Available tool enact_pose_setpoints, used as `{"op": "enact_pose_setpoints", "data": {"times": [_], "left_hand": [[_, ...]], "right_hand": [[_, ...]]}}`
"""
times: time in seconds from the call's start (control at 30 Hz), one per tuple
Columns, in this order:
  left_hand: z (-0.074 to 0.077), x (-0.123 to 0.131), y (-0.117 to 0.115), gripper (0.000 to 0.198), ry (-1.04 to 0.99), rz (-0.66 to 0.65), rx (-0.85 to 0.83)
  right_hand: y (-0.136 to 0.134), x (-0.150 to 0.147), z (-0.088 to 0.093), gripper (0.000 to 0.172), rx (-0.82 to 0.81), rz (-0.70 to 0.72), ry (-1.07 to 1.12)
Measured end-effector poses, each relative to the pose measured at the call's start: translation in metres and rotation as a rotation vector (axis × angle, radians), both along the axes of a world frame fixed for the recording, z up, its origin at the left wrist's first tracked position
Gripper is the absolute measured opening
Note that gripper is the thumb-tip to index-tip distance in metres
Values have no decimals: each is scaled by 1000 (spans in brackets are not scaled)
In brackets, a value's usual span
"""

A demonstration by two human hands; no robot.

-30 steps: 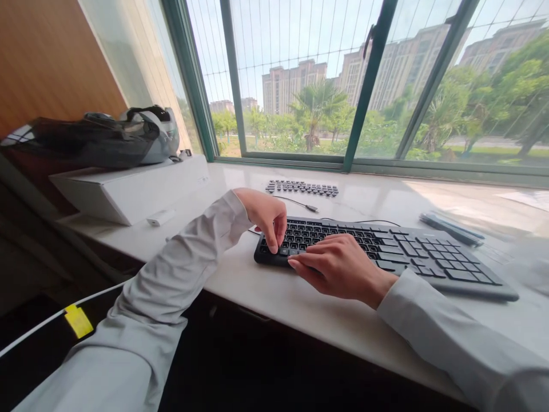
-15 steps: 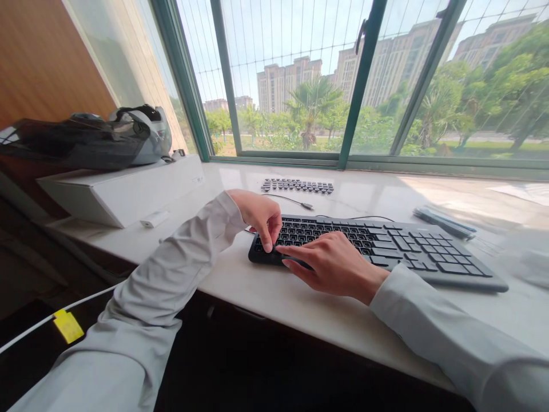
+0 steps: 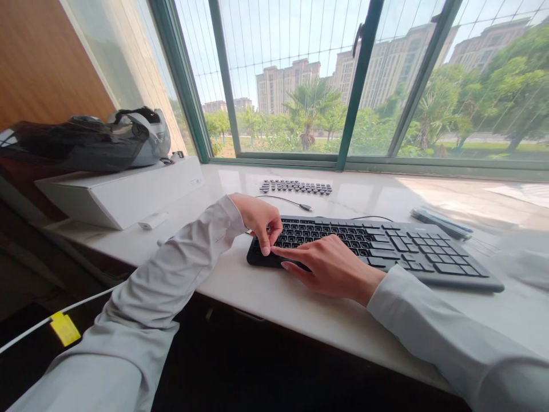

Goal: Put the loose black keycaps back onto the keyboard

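A black keyboard lies on the white windowsill counter. Many of its left-side keys have no caps, so square sockets show. My left hand bends over the keyboard's left end, thumb and fingers pinched together; whatever is between them is too small to make out. My right hand reaches in from the right over the front edge, its index finger stretched out to the left fingertips and its thumb apart below. Behind the keyboard, loose black keycaps sit in rows.
A cable with a USB plug lies behind the keyboard. At left, a white box carries a dark bag, with a small white object before it. A flat dark bundle rests behind right. The green-framed window bounds the back.
My right index fingertip has slid slightly left, closer to the left thumb, and the left hand has shifted slightly. The view has moved a little; the keyboard and loose keycaps stay in place.
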State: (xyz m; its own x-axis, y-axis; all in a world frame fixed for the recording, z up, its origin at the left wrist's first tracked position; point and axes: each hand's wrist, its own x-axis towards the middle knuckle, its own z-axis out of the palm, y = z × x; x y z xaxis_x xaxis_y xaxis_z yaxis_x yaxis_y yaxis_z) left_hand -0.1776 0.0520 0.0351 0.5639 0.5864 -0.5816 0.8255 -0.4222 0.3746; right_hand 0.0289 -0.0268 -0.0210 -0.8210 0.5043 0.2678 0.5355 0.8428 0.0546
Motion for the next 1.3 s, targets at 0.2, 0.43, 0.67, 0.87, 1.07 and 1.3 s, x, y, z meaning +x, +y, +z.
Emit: {"op": "enact_pose_setpoints", "data": {"times": [0.2,0.43,0.67,0.87,1.07,1.3], "left_hand": [[-1,2,0,36,-15,20,-20],[-1,3,-1,37,-14,27,-12],[-1,4,-2,35,10,31,21],[-2,4,0,37,28,43,31],[2,6,-5,39,55,50,72],[3,9,-11,37,83,18,124]], "right_hand": [[0,0,-1,38,-8,6,-6],[1,-1,-3,38,37,16,8],[1,-2,-4,38,61,7,2],[-2,-2,-1,37,44,13,-4],[-2,-2,0,37,29,-1,-18],[-1,-2,0,38,5,6,-27]]}}
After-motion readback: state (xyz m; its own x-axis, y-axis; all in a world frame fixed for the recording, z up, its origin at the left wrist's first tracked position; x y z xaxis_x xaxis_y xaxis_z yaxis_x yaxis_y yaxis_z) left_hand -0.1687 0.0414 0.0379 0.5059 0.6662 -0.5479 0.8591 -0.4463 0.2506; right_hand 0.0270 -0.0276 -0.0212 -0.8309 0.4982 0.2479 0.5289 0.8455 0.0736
